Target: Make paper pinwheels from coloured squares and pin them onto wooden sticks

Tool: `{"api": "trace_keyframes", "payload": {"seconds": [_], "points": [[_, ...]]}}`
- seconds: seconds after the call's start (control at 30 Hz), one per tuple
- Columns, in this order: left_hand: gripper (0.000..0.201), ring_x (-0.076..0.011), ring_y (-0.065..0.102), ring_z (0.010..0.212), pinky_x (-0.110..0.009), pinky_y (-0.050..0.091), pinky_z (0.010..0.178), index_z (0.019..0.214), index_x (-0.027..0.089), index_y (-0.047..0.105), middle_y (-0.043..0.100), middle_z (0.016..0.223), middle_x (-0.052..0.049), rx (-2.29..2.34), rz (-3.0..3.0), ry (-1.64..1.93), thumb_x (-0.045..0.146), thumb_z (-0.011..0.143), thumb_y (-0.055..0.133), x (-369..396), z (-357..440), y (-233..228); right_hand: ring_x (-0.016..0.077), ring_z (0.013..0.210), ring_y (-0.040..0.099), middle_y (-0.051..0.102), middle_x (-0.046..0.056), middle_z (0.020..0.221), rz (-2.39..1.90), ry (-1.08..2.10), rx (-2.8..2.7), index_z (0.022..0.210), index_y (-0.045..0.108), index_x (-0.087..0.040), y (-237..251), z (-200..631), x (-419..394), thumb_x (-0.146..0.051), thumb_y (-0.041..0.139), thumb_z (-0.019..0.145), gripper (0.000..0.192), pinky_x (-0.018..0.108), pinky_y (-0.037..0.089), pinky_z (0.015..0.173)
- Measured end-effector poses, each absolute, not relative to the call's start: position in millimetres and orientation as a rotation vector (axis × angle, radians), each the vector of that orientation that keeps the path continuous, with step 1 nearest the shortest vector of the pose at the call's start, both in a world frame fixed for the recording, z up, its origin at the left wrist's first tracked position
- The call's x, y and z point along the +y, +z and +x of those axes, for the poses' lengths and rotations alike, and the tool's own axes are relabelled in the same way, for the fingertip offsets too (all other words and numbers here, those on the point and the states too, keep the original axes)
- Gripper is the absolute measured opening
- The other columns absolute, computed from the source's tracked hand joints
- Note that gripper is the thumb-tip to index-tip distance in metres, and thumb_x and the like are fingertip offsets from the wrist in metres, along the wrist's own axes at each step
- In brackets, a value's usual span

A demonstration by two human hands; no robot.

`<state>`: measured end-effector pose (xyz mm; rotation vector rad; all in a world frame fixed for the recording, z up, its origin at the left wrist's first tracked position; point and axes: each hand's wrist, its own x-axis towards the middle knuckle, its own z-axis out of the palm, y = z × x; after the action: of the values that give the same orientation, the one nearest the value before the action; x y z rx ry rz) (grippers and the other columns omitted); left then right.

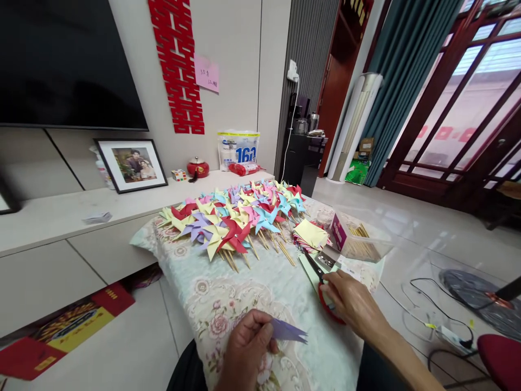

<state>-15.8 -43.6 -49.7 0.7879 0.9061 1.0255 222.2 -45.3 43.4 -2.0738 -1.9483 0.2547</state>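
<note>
My left hand (250, 347) pinches a folded piece of purple paper (287, 330) with slits cut into its free end. To the right, my right hand (345, 296) has its fingers on the handles of red-handled scissors (328, 304). Their dark blades (311, 263) point away from me, over light green paper (310, 274). Just beyond the blades sits a stack of coloured paper squares (311, 234), yellow on top. A small box of metal pins (325, 259) stands open near my right fingertips. Many finished paper pinwheels (236, 233) on sticks cover the far side of the table.
A flowered cloth (228, 296) covers the table. At its right, a clear plastic box (362, 244) holds wooden sticks, and several loose sticks (287, 253) lie near the pinwheels. Behind stands a white cabinet (134, 217) with a framed photo (132, 164) and a red jar (198, 167).
</note>
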Motion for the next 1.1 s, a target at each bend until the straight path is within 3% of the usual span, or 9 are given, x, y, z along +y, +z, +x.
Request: {"api": "trace_keyframes", "payload": {"seconds": [0.1, 0.23, 0.33, 0.47, 0.67, 0.73, 0.83, 0.93, 1.1], "points": [[0.049, -0.0106, 0.053, 0.046, -0.019, 0.032, 0.041, 0.074, 0.017, 0.062, 0.061, 0.055, 0.003, 0.895, 0.725, 1.100, 0.055, 0.056, 0.087, -41, -11, -47, 0.0216, 0.080, 0.063, 0.069, 0.006, 0.086, -1.613, 0.751, -1.853, 0.090, 0.067, -0.020, 52, 212, -40, -0.041, 0.045, 0.099, 0.032, 0.032, 0.045, 0.073], [0.040, -0.0100, 0.050, 0.047, -0.023, 0.039, 0.048, 0.071, 0.016, 0.064, 0.060, 0.057, 0.003, 0.934, 0.749, 1.157, 0.048, 0.061, 0.085, -34, -6, -39, 0.0202, 0.079, 0.061, 0.070, 0.005, 0.085, -1.330, 1.142, -1.753, 0.091, 0.069, -0.018, 51, 198, -26, -0.050, 0.049, 0.096, 0.038, 0.030, 0.045, 0.070], [0.029, -0.0107, 0.047, 0.051, -0.022, 0.036, 0.049, 0.074, 0.015, 0.066, 0.059, 0.058, 0.003, 1.060, 0.848, 1.195, 0.041, 0.068, 0.079, -22, -2, -30, 0.0181, 0.075, 0.057, 0.067, 0.002, 0.080, -1.278, 1.176, -1.805, 0.093, 0.071, -0.018, 47, 191, -15, -0.045, 0.056, 0.092, 0.031, 0.028, 0.040, 0.068], [0.024, -0.0112, 0.047, 0.054, -0.022, 0.036, 0.052, 0.069, 0.015, 0.064, 0.058, 0.057, 0.003, 1.180, 0.937, 1.168, 0.035, 0.064, 0.076, 1, 8, -18, 0.0166, 0.073, 0.054, 0.062, 0.000, 0.075, -1.295, 1.145, -1.746, 0.094, 0.071, -0.018, 33, 189, -1, -0.034, 0.069, 0.082, 0.020, 0.027, 0.037, 0.066], [0.022, -0.0104, 0.049, 0.052, -0.022, 0.038, 0.054, 0.078, 0.015, 0.065, 0.058, 0.057, 0.004, 1.149, 1.046, 1.159, 0.029, 0.064, 0.074, 32, 33, -18, 0.0153, 0.063, 0.052, 0.056, -0.003, 0.066, -1.296, 1.160, -1.432, 0.094, 0.068, -0.017, -6, 196, 20, -0.029, 0.068, 0.074, 0.023, 0.027, 0.039, 0.062], [0.024, -0.0124, 0.055, 0.057, -0.023, 0.043, 0.057, 0.088, 0.015, 0.067, 0.062, 0.064, 0.002, 1.125, 1.105, 1.162, 0.027, 0.069, 0.072, 36, 38, -24, 0.0151, 0.061, 0.053, 0.057, -0.003, 0.065, -1.301, 1.164, -1.327, 0.095, 0.068, -0.017, -12, 198, 24, -0.030, 0.069, 0.072, 0.027, 0.027, 0.040, 0.061], [0.040, -0.0190, 0.065, 0.079, -0.027, 0.050, 0.068, 0.112, 0.016, 0.067, 0.070, 0.093, -0.007, 1.102, 1.261, 1.218, 0.023, 0.073, 0.068, 33, 39, -32, 0.0141, 0.057, 0.051, 0.056, -0.005, 0.062, -1.287, 1.178, -1.216, 0.097, 0.067, -0.017, -14, 197, 28, -0.033, 0.072, 0.069, 0.032, 0.027, 0.038, 0.058], [0.057, -0.0200, 0.065, 0.088, -0.028, 0.052, 0.070, 0.128, 0.020, 0.063, 0.065, 0.120, -0.011, 1.093, 1.491, 1.256, 0.015, 0.072, 0.066, 26, 37, -38, 0.0131, 0.056, 0.050, 0.055, -0.006, 0.061, -1.262, 1.243, -1.144, 0.096, 0.066, -0.018, -11, 194, 31, -0.036, 0.076, 0.067, 0.036, 0.026, 0.037, 0.058], [0.046, -0.0158, 0.061, 0.074, -0.026, 0.050, 0.064, 0.123, 0.020, 0.068, 0.066, 0.108, -0.008, 1.099, 1.480, 1.322, 0.021, 0.077, 0.067, 25, 34, -40, 0.0128, 0.058, 0.052, 0.058, -0.004, 0.065, -1.207, 1.360, -1.074, 0.095, 0.067, -0.017, -7, 190, 31, -0.042, 0.081, 0.067, 0.041, 0.026, 0.037, 0.059]]}}
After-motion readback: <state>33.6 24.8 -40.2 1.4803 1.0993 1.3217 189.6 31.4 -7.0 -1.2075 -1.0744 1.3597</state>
